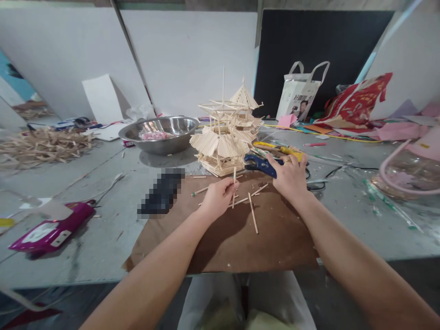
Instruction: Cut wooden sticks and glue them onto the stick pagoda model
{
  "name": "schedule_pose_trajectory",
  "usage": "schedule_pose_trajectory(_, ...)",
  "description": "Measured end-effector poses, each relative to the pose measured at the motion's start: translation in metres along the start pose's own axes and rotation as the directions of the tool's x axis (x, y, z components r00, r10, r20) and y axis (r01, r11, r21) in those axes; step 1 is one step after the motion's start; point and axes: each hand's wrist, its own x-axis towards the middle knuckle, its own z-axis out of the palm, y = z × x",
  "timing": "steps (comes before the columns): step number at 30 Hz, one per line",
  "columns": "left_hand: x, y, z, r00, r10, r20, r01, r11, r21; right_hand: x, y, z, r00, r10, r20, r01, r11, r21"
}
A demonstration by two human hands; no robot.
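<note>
My left hand [220,195] pinches a thin wooden stick [234,176] upright over the brown board. My right hand [291,178] is closed around a dark blue tool [263,165], whose exact kind is hard to make out; its front end points left. Beside those fingers lies a yellow-handled tool [290,151]. Just beyond both hands stands a pagoda-like model [222,146] built of thin wooden sticks, with a pointed-roof model [243,95] behind it. Several loose sticks [253,213] lie on the brown board [220,252] between my hands.
A steel bowl [158,142] with a pink packet stands left of the models. A pixelated dark object [161,190] lies at the board's left edge. Farther left are a purple power strip [51,229] and a stick pile [44,144]. Right: a white bag [297,96] and coloured papers.
</note>
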Motion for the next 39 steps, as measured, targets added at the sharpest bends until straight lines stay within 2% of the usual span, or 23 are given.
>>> schedule_pose_trajectory(3, 0.000, -0.002, 0.001, 1.000, 0.002, 0.013, -0.002, 1.000, -0.009, 0.001, 0.000, 0.002, 0.991, -0.048, 0.122, 0.047, 0.999, 0.011)
schedule_pose_trajectory(5, 0.001, -0.004, 0.001, 1.000, -0.008, 0.015, 0.009, 1.000, -0.025, 0.002, 0.001, 0.004, 0.990, -0.039, 0.138, 0.035, 0.999, 0.035)
schedule_pose_trajectory(9, 0.001, -0.007, 0.003, 1.000, -0.022, 0.020, 0.024, 0.995, -0.093, 0.002, 0.000, 0.000, 0.998, 0.038, -0.057, -0.025, 0.975, 0.221)
schedule_pose_trajectory(13, 0.000, -0.008, 0.007, 0.999, -0.035, 0.037, 0.043, 0.965, -0.260, -0.003, -0.009, -0.009, 0.986, -0.076, -0.152, 0.140, 0.868, 0.476)
schedule_pose_trajectory(16, 0.000, -0.006, 0.009, 0.999, -0.022, 0.047, 0.035, 0.949, -0.314, -0.009, -0.019, -0.015, 0.968, -0.170, -0.185, 0.245, 0.797, 0.552)
schedule_pose_trajectory(20, 0.000, -0.006, 0.009, 0.999, 0.026, 0.020, -0.020, 0.967, -0.254, -0.014, -0.029, -0.016, 0.959, -0.212, -0.188, 0.283, 0.765, 0.578)
schedule_pose_trajectory(26, -0.001, -0.006, 0.009, 0.995, 0.103, 0.015, -0.101, 0.989, -0.112, -0.013, -0.033, -0.011, 0.959, -0.155, -0.236, 0.272, 0.733, 0.624)
schedule_pose_trajectory(39, -0.001, -0.008, 0.009, 0.987, 0.159, -0.002, -0.159, 0.987, 0.008, -0.015, -0.036, -0.010, 0.966, -0.171, -0.193, 0.254, 0.750, 0.610)
